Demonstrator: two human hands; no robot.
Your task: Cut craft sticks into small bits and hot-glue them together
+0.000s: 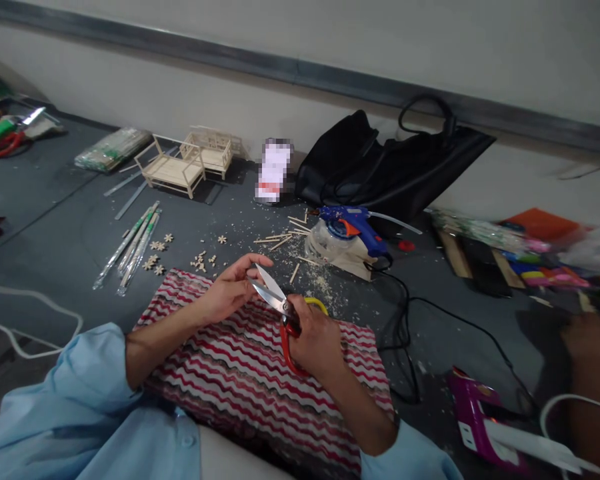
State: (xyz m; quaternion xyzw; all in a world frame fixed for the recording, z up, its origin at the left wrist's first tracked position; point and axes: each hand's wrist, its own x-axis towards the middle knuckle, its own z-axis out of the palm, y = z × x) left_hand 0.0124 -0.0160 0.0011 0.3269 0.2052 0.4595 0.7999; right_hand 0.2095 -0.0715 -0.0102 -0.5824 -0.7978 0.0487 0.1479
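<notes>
My right hand (320, 337) is wrapped around the handles of a pair of scissors (273, 291), one handle loop red and the other yellow. The blades stand apart and point up and left. At their tips, my left hand (233, 290) has its fingers bent together; anything pinched there is too small to make out. Both hands are above a red, white and grey wavy-striped cloth (260, 380). Beyond the left hand lie small cut wooden bits (203, 260) and several flower-shaped wooden pieces (157, 247). Thin wooden sticks (280, 238) are scattered farther back.
A blue glue gun (353, 223) rests on a clear round container (325, 243), its black cord (405, 320) trailing right. Behind are miniature wooden furniture (175, 172), a phone (274, 170) and a black bag (380, 163). Wrapped sticks (130, 250) lie left. Another person's arm (595, 360) shows at right.
</notes>
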